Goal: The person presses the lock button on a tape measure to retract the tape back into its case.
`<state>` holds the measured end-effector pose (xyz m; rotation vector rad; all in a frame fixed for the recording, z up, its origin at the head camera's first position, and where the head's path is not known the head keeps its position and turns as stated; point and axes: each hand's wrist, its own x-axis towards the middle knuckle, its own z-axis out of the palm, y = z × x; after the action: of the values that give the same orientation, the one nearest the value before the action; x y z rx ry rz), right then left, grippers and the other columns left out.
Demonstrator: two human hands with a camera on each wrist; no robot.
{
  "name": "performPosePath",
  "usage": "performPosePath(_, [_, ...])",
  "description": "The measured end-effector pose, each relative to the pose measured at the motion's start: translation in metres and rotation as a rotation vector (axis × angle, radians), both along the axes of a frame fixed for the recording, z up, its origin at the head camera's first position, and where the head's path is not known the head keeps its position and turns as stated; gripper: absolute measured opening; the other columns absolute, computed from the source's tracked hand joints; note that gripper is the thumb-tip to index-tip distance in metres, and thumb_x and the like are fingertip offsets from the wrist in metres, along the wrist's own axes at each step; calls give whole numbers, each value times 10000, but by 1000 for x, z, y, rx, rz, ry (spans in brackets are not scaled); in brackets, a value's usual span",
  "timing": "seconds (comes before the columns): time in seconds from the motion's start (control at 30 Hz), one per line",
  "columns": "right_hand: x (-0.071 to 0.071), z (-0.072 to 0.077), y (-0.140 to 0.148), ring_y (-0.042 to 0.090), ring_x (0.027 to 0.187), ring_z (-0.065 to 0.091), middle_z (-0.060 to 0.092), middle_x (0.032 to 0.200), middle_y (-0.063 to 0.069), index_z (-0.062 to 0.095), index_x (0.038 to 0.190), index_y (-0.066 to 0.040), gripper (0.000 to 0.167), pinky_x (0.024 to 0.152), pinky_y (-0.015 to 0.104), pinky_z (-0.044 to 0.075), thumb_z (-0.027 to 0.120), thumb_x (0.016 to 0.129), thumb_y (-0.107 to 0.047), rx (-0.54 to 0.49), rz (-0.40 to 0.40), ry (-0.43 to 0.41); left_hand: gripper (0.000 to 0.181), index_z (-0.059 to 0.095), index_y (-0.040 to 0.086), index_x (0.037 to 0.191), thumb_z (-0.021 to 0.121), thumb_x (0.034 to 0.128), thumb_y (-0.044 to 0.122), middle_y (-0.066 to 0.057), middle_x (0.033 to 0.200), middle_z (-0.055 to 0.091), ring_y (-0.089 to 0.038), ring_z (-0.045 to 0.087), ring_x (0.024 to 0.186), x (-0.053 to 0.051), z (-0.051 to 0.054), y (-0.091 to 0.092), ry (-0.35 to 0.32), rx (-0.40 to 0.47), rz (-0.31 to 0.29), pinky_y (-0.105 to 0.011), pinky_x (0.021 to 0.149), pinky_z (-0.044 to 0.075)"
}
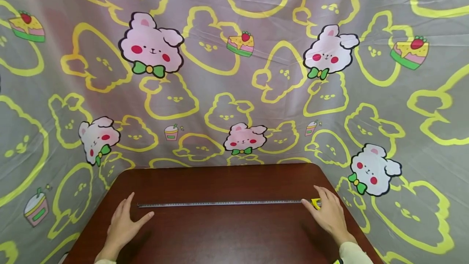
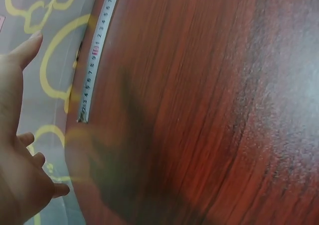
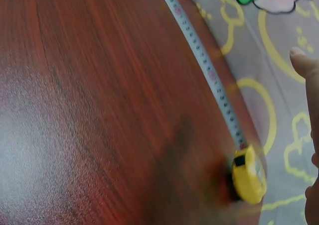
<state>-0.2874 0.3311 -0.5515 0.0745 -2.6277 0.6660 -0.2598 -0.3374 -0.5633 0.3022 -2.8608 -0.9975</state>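
A tape measure with a yellow case (image 3: 249, 177) lies on the dark brown table, its metal blade (image 1: 220, 203) pulled out in a long straight line from right to left. The blade's hooked end (image 2: 82, 117) shows in the left wrist view. My left hand (image 1: 122, 225) hovers near that end, thumb and fingers spread, holding nothing. Over by the case my right hand (image 1: 329, 213) is held with its fingers extended and partly hides the case in the head view. In the right wrist view the case stands apart from the right hand (image 3: 311, 95).
The reddish-brown wooden table (image 1: 227, 235) has rounded far corners. Around it on the back and sides hangs a grey curtain (image 1: 220, 84) printed with yellow outlines and white bunny faces. Shadows of the hands fall on the tabletop.
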Motion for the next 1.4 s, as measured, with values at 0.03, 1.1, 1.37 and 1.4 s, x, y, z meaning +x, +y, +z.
performPosePath(0.03, [-1,-2,3,535,1328,363,469,1460,265,505,1459,-28,819,1008,740,287,693,922,-617,-18,-3,-1,1240,9,108,1657,729,841,702,-381,1611,72,-641,143,1411,-2,-2,-1,6,9,5,-858,953,200])
performPosePath(1.1, [-19,-65,46,559,1278,410,421,1449,359,352,1533,-9,1078,1017,734,282,755,813,-703,-166,-177,-288,1285,45,-99,1584,826,816,572,-451,1547,79,-655,38,1397,-43,-39,-30,-113,240,139,-757,1079,95])
performPosePath(1.37, [-24,-71,41,576,1316,362,431,1469,341,398,1534,-76,1068,1054,773,113,748,782,-748,-137,-178,-307,1218,202,-36,1573,759,791,714,-452,1506,54,-738,25,1316,-53,-38,-22,-206,141,98,-841,954,158])
performPosePath(1.4, [-25,-72,41,577,1313,360,431,1474,335,407,1533,-86,1052,1049,775,114,751,785,-742,-137,-179,-309,1189,233,-38,1561,755,798,710,-454,1506,48,-740,18,1315,-55,-38,-21,-206,135,93,-843,950,151])
